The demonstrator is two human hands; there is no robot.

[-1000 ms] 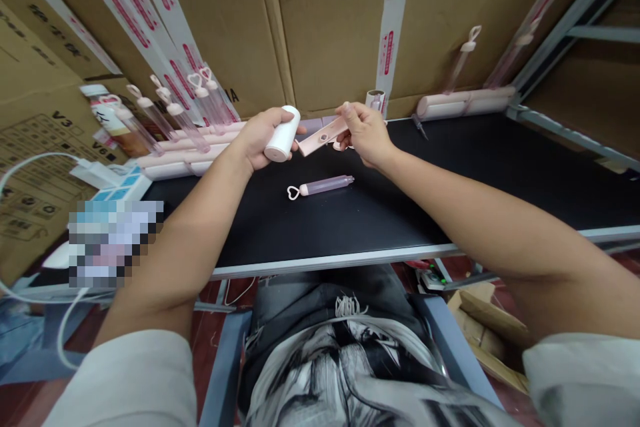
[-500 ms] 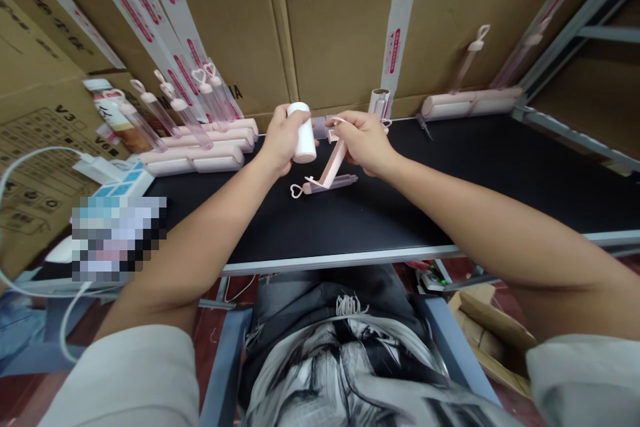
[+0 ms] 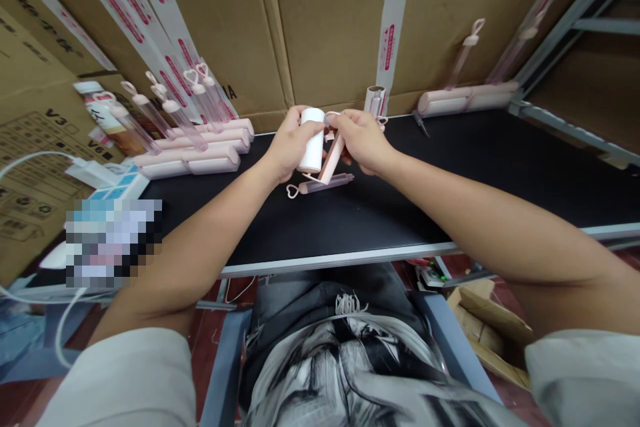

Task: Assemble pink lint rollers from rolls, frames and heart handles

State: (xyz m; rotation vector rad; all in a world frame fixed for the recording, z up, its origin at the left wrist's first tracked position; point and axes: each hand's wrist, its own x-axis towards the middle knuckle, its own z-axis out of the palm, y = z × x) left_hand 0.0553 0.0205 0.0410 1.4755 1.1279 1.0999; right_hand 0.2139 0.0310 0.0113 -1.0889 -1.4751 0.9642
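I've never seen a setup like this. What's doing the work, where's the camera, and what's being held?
No machine here: a person works bare-handed, wearing a camera on the head. Every picture looks forward and down. The left hand holds a white cylinder; the right hand holds a pink angled piece close beside it. On the black work surface lies a tube with a heart-shaped loop. Pink cylinders lie along the back, left and right, with more looped tubes rising above them.
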